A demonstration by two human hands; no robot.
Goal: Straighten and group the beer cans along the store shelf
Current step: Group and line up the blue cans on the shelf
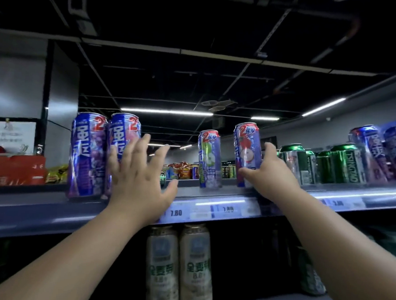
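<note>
**My hands at the can shelf**

My right hand (270, 174) grips the apple can (247, 152), upright on the shelf (51, 211). My left hand (138, 178) has fingers spread apart, touching the second blue can (121, 141).

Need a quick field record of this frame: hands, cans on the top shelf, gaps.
left hand: open, fingers spread, in front of the right one of two blue cans; contact unclear
right hand: grips the apple-print can near its base
lone can: green-apple can upright, apart, between the hands
gap: bare top shelf between blue pair and green-apple can
right group: green Tsingtao cans, then more blue cans
below: two pale cans
</note>
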